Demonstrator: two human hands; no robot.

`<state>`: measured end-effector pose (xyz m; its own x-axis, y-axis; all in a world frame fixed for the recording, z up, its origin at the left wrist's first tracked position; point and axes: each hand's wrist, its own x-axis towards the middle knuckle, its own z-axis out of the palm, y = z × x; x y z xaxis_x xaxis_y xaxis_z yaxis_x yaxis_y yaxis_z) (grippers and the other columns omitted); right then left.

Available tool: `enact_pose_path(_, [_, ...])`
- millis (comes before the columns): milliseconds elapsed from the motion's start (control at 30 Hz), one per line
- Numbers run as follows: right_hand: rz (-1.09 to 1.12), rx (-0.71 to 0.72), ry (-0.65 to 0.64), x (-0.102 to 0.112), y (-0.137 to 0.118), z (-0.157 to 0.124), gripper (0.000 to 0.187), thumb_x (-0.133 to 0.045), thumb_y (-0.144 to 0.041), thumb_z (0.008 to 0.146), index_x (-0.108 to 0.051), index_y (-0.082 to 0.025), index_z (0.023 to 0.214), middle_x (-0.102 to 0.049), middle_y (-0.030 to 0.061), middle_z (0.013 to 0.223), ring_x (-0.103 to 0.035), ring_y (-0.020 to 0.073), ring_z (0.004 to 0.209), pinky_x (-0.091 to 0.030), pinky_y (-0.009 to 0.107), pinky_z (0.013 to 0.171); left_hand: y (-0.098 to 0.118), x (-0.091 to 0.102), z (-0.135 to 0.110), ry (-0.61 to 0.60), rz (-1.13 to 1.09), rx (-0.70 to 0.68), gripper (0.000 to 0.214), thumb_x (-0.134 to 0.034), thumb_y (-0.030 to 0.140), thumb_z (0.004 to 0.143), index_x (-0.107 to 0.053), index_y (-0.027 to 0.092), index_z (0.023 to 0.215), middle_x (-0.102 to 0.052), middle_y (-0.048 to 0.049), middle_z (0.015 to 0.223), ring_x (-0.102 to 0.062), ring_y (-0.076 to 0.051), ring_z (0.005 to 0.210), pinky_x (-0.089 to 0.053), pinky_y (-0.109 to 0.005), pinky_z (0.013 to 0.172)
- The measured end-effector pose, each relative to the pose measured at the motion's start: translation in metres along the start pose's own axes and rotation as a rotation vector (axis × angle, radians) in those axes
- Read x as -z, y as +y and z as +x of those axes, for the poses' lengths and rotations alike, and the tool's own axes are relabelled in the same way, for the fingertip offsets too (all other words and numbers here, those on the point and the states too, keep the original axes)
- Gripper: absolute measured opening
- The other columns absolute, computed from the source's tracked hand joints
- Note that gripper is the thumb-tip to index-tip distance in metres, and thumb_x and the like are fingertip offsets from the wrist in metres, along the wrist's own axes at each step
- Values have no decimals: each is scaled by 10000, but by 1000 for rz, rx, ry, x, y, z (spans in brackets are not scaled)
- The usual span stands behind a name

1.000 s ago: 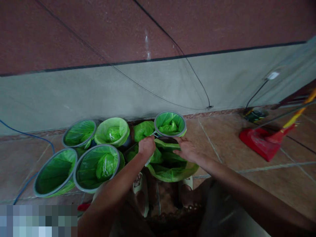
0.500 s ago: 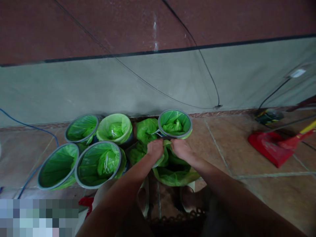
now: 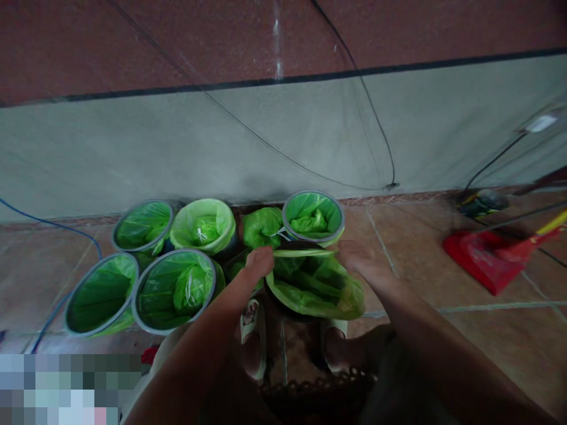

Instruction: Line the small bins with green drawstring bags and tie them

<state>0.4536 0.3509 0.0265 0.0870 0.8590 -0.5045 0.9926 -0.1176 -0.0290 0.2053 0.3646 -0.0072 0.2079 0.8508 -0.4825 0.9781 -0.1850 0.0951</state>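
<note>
A small bin stands on the floor just in front of my feet, with a green plastic bag [image 3: 316, 289] draped in and over it. My left hand [image 3: 259, 262] pinches the bag's far edge at the left. My right hand [image 3: 357, 260] grips the same edge at the right. Between them the edge is pulled taut in a straight line above the bin's mouth. Both hands are closed on the plastic.
Several grey-rimmed bins lined with green bags [image 3: 175, 289] [image 3: 313, 217] stand along the wall to the left and behind. A crumpled green bag [image 3: 261, 227] lies among them. A red dustpan [image 3: 476, 260] sits at the right, cables run along the wall, and my sandalled feet [image 3: 252, 336] are below.
My hands, close together at the bag's far edge half a second ago, have moved apart and stretched the edge wide across the bin.
</note>
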Motion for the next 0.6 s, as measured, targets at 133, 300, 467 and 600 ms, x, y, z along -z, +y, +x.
enact_pose_path(133, [-33,155,137,-17,-19,-1,513,-648,-299,837,-573,-153,1324,-654,166,1259,-621,294,1142,-491,367,904,7,-7,1,62,-6,-54,327,-425,185,935,-602,136,1206,-691,-139,1168,-648,-246,1133,-513,-352,956])
enact_pose_path(300, [-123,298,215,-30,-30,4,348,-385,-237,971,-725,-173,943,-728,120,985,-644,255,1026,-430,380,933,10,-13,2,126,-13,-68,334,-419,267,964,-603,162,1223,-690,-130,1159,-654,-240,1112,-520,-352,942])
enact_pose_path(467, [-92,318,268,-33,-30,5,317,-573,-307,884,-658,-192,1167,-684,118,1170,-600,267,1106,-416,376,946,11,-15,2,148,-27,-57,342,-405,308,978,-638,166,1183,-685,-119,1188,-643,-231,1134,-507,-346,972])
enact_pose_path(600, [-151,377,285,-34,-39,0,398,-643,-322,828,-620,-197,1205,-653,111,1246,-568,283,1164,-409,388,962,17,-13,2,156,-91,-106,398,-382,404,985,-682,178,1118,-708,-107,1131,-654,-223,1103,-518,-333,947])
